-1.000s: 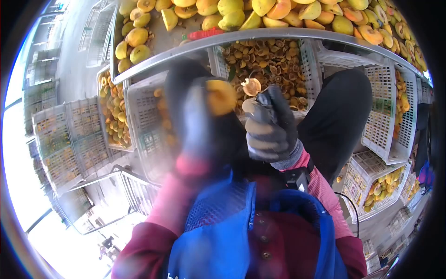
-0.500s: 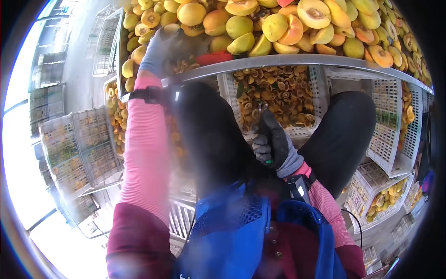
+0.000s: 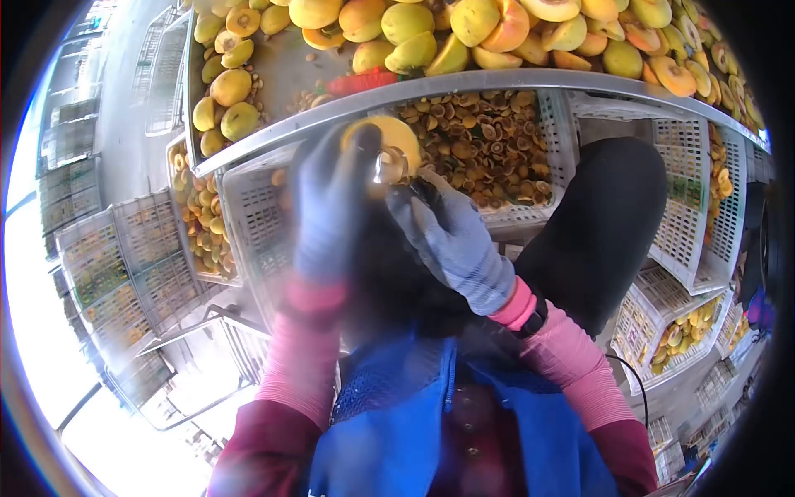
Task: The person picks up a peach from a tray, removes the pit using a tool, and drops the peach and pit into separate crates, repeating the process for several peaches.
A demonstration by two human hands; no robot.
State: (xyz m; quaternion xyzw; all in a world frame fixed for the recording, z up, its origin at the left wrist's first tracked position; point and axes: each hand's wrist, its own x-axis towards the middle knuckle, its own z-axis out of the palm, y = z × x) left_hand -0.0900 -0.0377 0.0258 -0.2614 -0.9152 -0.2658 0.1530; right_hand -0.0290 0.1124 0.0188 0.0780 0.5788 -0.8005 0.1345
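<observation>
My gloved left hand (image 3: 327, 199), blurred, holds a yellow peach half (image 3: 403, 137) above my lap, just below the metal rim of the fruit table. In my gloved right hand (image 3: 460, 240) is a small pitting tool (image 3: 389, 168), its shiny metal end against the cut side of the fruit. Most of the tool's handle is hidden by my fingers. Whole and halved peaches (image 3: 406, 25) are heaped on the table beyond. A red object (image 3: 362, 81) lies there behind the rim, near small scraps.
A white crate (image 3: 563, 141) of brown pits and scraps stands below the rim between my knees. Fruit-filled crates (image 3: 203, 228) are at the left, more crates (image 3: 679, 331) at the right. The metal rim (image 3: 513, 80) curves across in front of me.
My left hand has come back from the fruit heap to my lap with a peach half. My right hand has risen leftward, bringing the tool against it.
</observation>
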